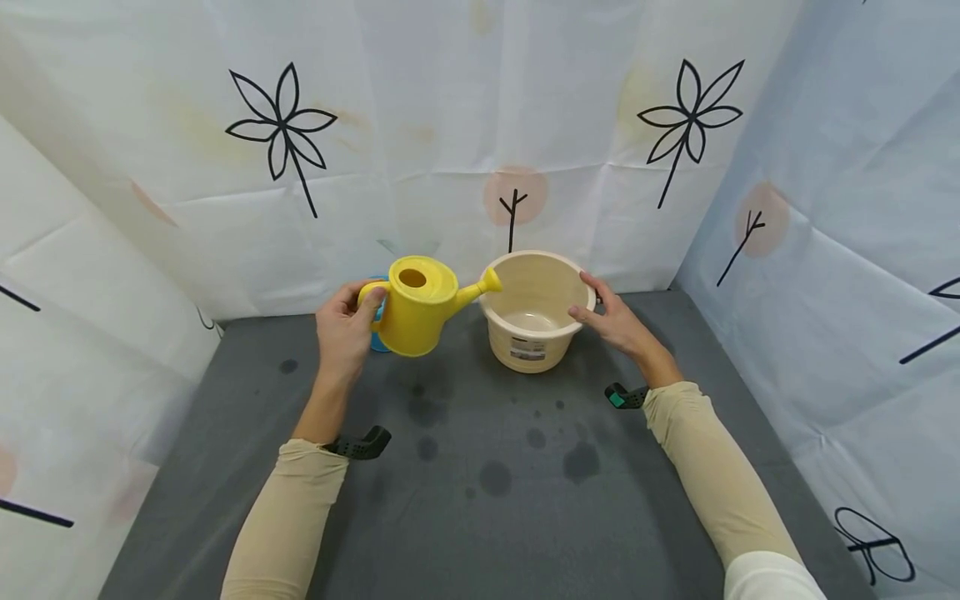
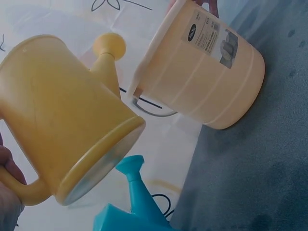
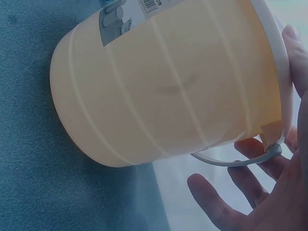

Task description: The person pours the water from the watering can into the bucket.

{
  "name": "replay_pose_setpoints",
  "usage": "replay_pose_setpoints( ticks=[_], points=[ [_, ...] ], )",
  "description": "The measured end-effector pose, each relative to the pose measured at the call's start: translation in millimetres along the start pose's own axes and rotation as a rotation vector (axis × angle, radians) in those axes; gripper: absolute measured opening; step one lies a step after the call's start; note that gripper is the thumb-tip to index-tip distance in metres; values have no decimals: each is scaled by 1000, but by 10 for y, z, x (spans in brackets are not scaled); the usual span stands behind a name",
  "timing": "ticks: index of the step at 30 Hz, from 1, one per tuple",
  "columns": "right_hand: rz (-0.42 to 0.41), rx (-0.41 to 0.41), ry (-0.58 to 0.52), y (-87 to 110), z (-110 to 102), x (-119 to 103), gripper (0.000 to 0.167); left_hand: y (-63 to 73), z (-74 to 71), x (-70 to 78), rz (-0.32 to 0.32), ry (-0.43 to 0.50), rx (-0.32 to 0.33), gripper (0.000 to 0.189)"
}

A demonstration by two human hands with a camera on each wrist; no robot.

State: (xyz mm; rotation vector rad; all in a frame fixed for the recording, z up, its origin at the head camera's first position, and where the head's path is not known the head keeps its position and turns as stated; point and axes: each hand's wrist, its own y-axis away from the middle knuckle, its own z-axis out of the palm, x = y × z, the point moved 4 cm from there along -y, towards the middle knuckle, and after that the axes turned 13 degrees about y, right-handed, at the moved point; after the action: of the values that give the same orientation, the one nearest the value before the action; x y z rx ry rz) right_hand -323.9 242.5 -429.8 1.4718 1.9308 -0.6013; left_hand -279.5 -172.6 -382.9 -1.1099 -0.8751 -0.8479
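My left hand (image 1: 341,333) grips a yellow watering can (image 1: 415,321) by its handle, raised beside the bucket. The can is nearly upright, and its spout points right, with the rose at the bucket's left rim in the head view. A cream plastic bucket (image 1: 531,333) stands upright on the table, a label on its front. At its right rim my right hand (image 1: 621,321) holds on, thumb over the edge and fingers outside by the grey bail handle (image 3: 226,162). Behind the yellow can is a blue watering can (image 2: 139,202), mostly hidden in the head view.
The dark grey tabletop (image 1: 495,533) has several damp-looking spots. White cloth walls (image 1: 420,108) printed with flowers and trees stand at the back and both sides, close behind the bucket. Each wrist wears a black camera strap (image 1: 363,443).
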Motion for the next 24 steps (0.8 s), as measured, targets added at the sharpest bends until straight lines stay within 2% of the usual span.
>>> replay_pose_setpoints(
  ticks=[10,19,24],
  points=[
    [-8,5,-4,-37,29,63,82,-38,100,22,-40,-75,-48,38],
    [23,-12,-33,67,-27,-107,81,-55,185,-1,-70,-101,-127,40],
    [1,-5,-21,-6,27,31,82,-58,206,11,-90,-109,-141,41]
  ],
)
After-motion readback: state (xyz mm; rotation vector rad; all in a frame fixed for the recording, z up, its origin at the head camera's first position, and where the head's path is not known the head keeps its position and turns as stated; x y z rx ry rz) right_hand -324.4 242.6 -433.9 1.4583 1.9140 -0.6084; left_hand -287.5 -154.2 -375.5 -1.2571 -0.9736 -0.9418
